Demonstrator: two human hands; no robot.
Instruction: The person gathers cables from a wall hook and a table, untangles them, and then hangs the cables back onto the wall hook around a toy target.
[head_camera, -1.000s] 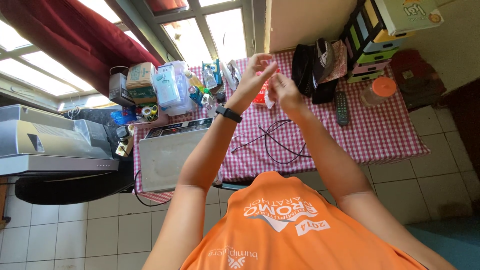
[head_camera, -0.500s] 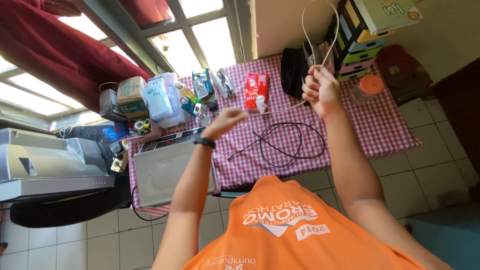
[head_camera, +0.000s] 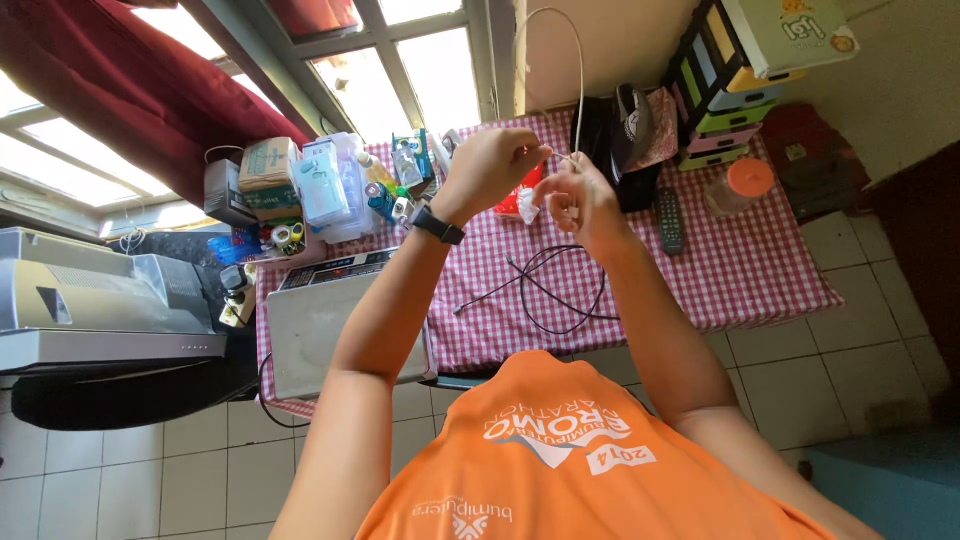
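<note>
My left hand (head_camera: 487, 166), with a black watch on the wrist, and my right hand (head_camera: 578, 196) meet above a red-checked table (head_camera: 760, 280). Both pinch a thin white cable (head_camera: 579, 90) that arcs up in a loop above them. Under the hands lies a red and white packet (head_camera: 521, 203). A black cable (head_camera: 560, 290) lies in loose coils on the cloth, nearer to me than the hands.
A flat grey appliance (head_camera: 320, 330) sits at the table's left end. Boxes, bottles and plastic containers (head_camera: 310, 185) crowd the far left. A black bag (head_camera: 620, 140), a remote control (head_camera: 668, 220), an orange-lidded jar (head_camera: 740, 185) and coloured drawers (head_camera: 720, 100) stand to the right. A printer (head_camera: 90, 300) is at the left.
My hands were apart, the right one raised with the white cable. The left hand has risen to meet it, and both now grip the cable together.
</note>
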